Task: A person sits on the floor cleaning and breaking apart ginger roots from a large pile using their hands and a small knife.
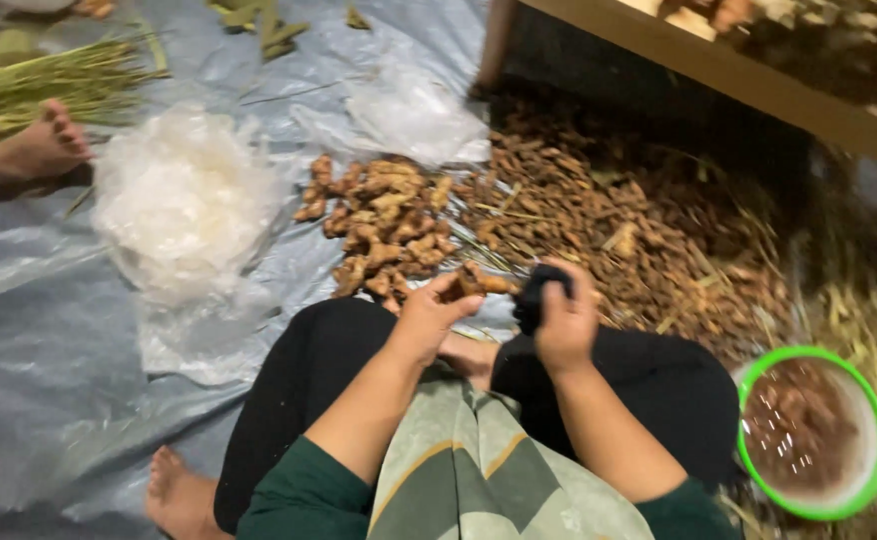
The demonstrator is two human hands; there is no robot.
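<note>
My left hand (427,318) grips a knobbly brown ginger root (479,282) above my crossed legs. Close beside it, my right hand (567,322) is closed around a dark cloth or scrubber (537,290) that almost touches the root. In front of my knees lies a small pile of lighter, cleaner ginger pieces (384,225) on a grey plastic sheet (39,330). To its right spreads a bigger heap of darker roots (619,230) mixed with straw.
A green-rimmed bowl (815,508) with brown water and roots sits at my right. Crumpled clear plastic bags (184,200) lie to the left. Another person's bare foot (44,145) rests far left by green stalks (29,90). A wooden frame (719,70) crosses the top right.
</note>
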